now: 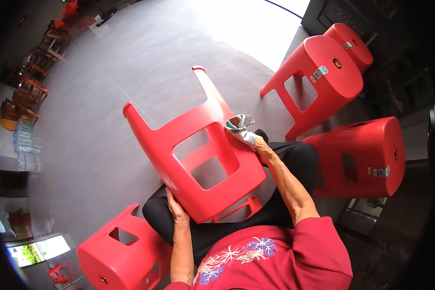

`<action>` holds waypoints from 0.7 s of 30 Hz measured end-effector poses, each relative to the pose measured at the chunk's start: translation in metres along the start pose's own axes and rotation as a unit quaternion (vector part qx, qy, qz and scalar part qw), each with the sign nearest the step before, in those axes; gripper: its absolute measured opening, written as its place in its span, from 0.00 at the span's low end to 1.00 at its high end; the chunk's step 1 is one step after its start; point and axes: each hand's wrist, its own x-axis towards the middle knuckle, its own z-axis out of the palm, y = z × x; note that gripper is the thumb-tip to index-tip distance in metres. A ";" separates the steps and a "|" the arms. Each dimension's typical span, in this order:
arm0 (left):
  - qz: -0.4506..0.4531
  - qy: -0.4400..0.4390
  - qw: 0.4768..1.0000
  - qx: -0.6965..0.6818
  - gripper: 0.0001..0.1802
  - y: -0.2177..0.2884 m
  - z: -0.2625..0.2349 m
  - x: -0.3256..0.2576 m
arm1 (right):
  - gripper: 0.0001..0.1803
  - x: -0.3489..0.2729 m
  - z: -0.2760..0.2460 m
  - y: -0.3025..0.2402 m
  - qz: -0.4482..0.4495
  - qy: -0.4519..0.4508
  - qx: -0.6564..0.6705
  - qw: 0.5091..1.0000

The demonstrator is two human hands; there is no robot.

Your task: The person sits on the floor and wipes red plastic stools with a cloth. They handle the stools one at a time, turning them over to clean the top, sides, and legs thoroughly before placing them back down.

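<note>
A red moulded-plastic stool is lying tilted across the seated person's lap, legs pointing up and away toward the grey floor. The right hand is closing its fingers on a crumpled white-and-grey cloth and pressing it against the stool's upper leg edge. The left hand is bracing the lower seat edge, fingers curled around the rim. More red plastic stools are standing close by: a stacked pair to the upper right, one at right, and one at lower left.
</note>
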 end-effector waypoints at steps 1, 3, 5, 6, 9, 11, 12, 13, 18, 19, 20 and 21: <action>-0.005 0.005 1.000 0.006 0.30 0.001 -0.002 -0.001 | 0.19 -0.005 -0.001 0.000 0.012 0.009 0.015 1.000; -0.008 -0.013 1.000 0.017 0.30 0.000 -0.009 0.000 | 0.17 -0.014 -0.003 -0.004 0.030 0.039 0.047 0.998; -0.009 -0.056 0.998 0.028 0.30 -0.002 -0.015 0.005 | 0.19 -0.017 -0.002 -0.004 0.056 0.087 0.088 0.991; 0.012 -0.032 0.998 0.045 0.30 0.000 -0.006 0.000 | 0.20 -0.022 -0.007 -0.005 0.059 0.092 0.084 0.990; 0.071 -0.030 0.979 0.188 0.31 0.006 0.002 -0.005 | 0.19 -0.035 0.004 -0.018 0.061 0.157 0.038 0.985; 0.211 0.097 0.902 0.365 0.35 -0.017 -0.020 0.003 | 0.18 -0.042 0.024 -0.029 0.008 0.169 0.014 0.985; 0.284 0.082 0.835 0.464 0.34 -0.020 -0.009 -0.005 | 0.17 -0.041 0.028 -0.027 -0.008 0.176 0.012 0.984; 0.352 0.066 0.751 0.554 0.34 -0.026 0.003 -0.015 | 0.16 -0.044 0.032 -0.025 -0.030 0.204 -0.006 0.979; 0.230 -0.129 0.880 0.395 0.24 -0.034 0.065 -0.049 | 0.19 -0.061 0.088 -0.020 -0.102 0.247 -0.199 0.943; 0.091 0.004 0.923 0.374 0.22 -0.026 0.094 -0.062 | 0.19 -0.069 0.095 -0.021 -0.108 0.253 -0.228 0.934; 0.102 0.019 0.926 0.363 0.21 -0.037 0.082 -0.053 | 0.18 -0.078 0.107 -0.028 -0.096 0.247 -0.254 0.930; 0.112 0.033 0.929 0.351 0.21 -0.044 0.073 -0.047 | 0.17 -0.087 0.116 -0.033 -0.083 0.243 -0.281 0.925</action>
